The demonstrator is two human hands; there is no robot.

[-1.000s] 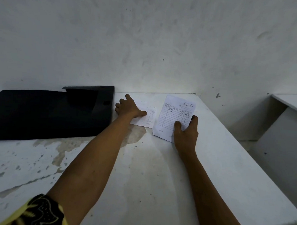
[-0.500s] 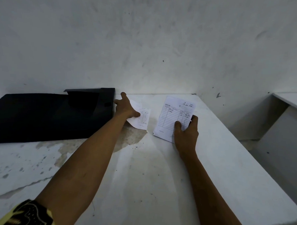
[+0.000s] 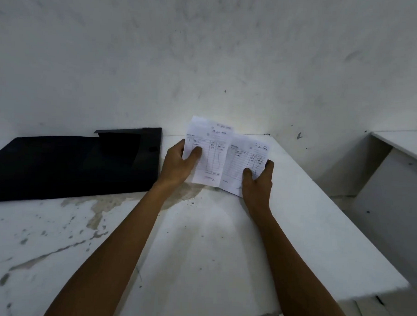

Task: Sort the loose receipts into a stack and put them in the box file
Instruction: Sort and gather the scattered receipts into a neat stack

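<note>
My left hand [image 3: 178, 165] grips a white lined receipt [image 3: 209, 153] by its left edge and holds it upright above the table. My right hand [image 3: 258, 181] holds another receipt [image 3: 244, 164] by its lower right corner. The two papers sit side by side, and the left receipt's right edge overlaps the right one. A black box file [image 3: 66, 161] lies open on the table to the left, its raised flap close beside my left hand.
The white table [image 3: 198, 253] has worn, stained patches at its left and middle. A white wall rises right behind it. The table's right edge drops off, with another white surface [image 3: 404, 145] beyond a gap at the far right.
My left hand lifted the small receipt off the table and brought it rightward against the receipt in my right hand, which rose slightly.
</note>
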